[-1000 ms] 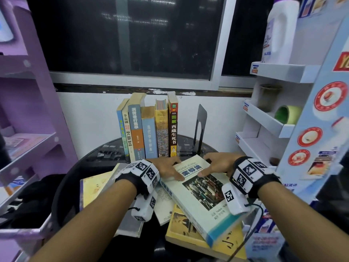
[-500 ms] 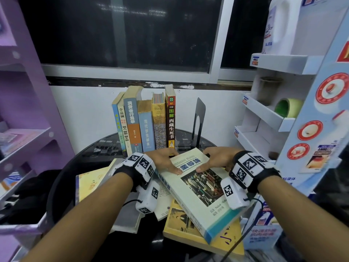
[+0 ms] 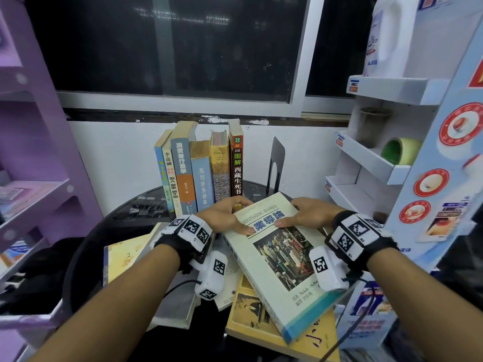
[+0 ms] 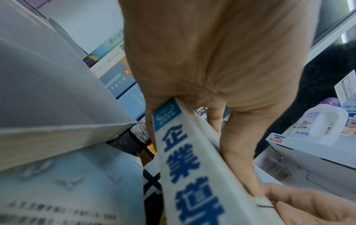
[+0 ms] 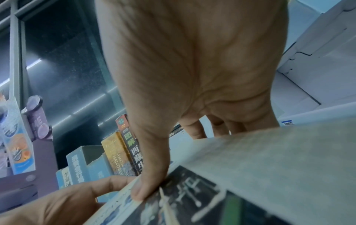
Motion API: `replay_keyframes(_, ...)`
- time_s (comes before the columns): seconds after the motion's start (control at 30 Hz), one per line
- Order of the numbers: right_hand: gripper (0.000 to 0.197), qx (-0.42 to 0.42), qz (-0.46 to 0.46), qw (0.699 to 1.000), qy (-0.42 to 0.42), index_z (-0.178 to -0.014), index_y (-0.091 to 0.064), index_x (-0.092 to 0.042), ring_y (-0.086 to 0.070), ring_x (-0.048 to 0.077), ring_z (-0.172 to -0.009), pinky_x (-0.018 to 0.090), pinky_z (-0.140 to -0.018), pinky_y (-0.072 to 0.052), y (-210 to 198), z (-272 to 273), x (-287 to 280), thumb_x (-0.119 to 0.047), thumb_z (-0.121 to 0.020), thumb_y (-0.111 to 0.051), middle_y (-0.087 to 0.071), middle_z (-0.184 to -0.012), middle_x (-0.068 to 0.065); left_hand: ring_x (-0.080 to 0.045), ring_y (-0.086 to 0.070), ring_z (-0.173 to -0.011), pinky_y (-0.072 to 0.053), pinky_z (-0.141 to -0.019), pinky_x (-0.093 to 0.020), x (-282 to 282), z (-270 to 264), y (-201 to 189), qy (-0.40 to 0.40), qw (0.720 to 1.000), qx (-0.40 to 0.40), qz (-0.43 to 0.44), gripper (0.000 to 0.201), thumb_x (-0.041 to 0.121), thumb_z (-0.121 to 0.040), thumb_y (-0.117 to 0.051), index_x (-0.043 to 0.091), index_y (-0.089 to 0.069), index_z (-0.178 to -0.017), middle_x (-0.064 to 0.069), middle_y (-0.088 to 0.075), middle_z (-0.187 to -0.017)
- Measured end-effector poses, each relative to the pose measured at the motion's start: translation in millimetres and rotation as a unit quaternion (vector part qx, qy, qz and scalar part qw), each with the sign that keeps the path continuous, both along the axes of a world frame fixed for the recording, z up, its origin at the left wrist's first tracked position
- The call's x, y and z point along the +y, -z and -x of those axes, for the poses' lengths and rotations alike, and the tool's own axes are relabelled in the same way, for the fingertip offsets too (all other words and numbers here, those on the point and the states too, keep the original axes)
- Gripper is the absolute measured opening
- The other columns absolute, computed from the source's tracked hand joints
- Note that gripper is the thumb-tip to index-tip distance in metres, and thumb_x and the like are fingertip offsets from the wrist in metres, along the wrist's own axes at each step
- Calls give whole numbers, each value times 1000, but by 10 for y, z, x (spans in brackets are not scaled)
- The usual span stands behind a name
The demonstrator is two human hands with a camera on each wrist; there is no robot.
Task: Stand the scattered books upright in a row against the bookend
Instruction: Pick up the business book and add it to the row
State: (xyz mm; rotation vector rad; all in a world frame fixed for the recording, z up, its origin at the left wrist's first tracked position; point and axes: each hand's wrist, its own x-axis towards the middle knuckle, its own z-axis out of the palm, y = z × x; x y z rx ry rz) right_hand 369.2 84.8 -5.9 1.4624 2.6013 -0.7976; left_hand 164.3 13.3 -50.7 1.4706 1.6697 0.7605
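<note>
A thick cream book [image 3: 281, 252] with a blue title and a photo cover lies slanted on top of the pile, its far end lifted. My left hand [image 3: 230, 218] grips its spine corner [image 4: 173, 129], thumb on the cover. My right hand [image 3: 303, 214] grips the opposite far corner, thumb on the cover [image 5: 144, 191] and fingers beneath. Several books [image 3: 201, 173] stand upright in a row at the back of the round black table [image 3: 125, 220]. A black metal bookend [image 3: 275, 168] stands apart to their right. A yellow book [image 3: 261, 322] and a pale yellow one [image 3: 125, 257] lie flat.
A purple shelf unit [image 3: 39, 165] stands close on the left. A white cardboard display rack [image 3: 386, 163] with a green tape roll [image 3: 394, 150] and a white jug [image 3: 386, 35] crowds the right. A grey book [image 3: 177, 307] lies under my left wrist.
Both hands keep hold of the cream book and its far end has risen a little off the pile. The standing row and bookend have not moved.
</note>
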Motion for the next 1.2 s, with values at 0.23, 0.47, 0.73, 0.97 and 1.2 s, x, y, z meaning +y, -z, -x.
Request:
replay_keyframes(0.23,64,61,-24,997,29,-131,-46,-16,-57,19,-105,33,-91,-46,-55,-72,70,-51,-82,-68,-59,-127,4,-25,-58,-108,-52,-94,-45,22,-24,-212,1,999,15,-45,65,6,-71,-83,27,-52,-124,-7,-56,-114)
replay_keyframes(0.47,57,122,-93,988,32,-125,-52,-16,-57,22,-108,36,-92,-47,-258,-24,125,-50,-83,-67,-60,-125,4,-24,-61,-104,-55,-89,-47,5,33,-635,3,993,46,-107,59,1,-73,-80,27,-53,-119,-6,-60,-107)
replay_keyframes(0.73,58,280,-132,950,45,-129,-46,-20,-58,17,-107,31,-83,-46,-411,37,45,-40,-82,-73,-61,-120,-5,-14,-62,-90,-58,-79,-35,-75,82,-1137,-13,976,111,-186,58,-1,-69,-82,26,-58,-115,0,-62,-92)
replay_keyframes(0.97,58,362,-105,925,40,-130,-42,-20,-61,15,-109,42,-97,-49,-277,33,20,-32,-82,-74,-62,-125,-5,-9,-57,-85,-40,-66,-20,-135,31,-1310,-21,954,188,-232,59,11,-64,-88,29,-62,-113,11,-58,-89)
replay_keyframes(1.2,52,411,-90,905,63,-128,-48,-22,-63,9,-102,38,-91,-53,-173,-8,3,-28,-83,-73,-64,-122,-5,-18,-65,-97,-54,-83,-31,-140,30,-1199,-53,975,62,-206,45,20,-72,-84,29,-64,-111,1,-64,-105)
